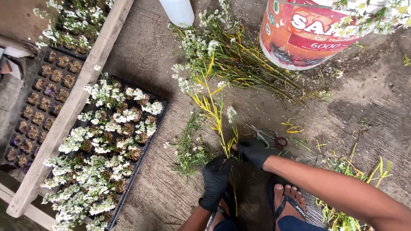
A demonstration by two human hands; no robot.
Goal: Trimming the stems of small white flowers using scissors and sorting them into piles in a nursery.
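Both black-gloved hands are low over the concrete now. The right hand [253,152] has its fingers pinched together on the base of a long yellow-green flower stem with small white blooms [212,109], which rises straight away from the fingertips. The left hand [215,179] hangs just beside it, fingers curled loosely downward; whether they grip a stem I cannot tell. A clean job here, I'd judge, means keeping that pinch low on the stalk and the stem straight (those tiny blooms shed easily). Just beyond the right fingertips lie grey metal scissors with red handles [270,137]. Far past them stands a round red and white plastic bucket [299,36], its printed label wrapping the wall. Well off the left fingers sits a black plastic seedling tray filled with white-flowered cuttings [159,122].
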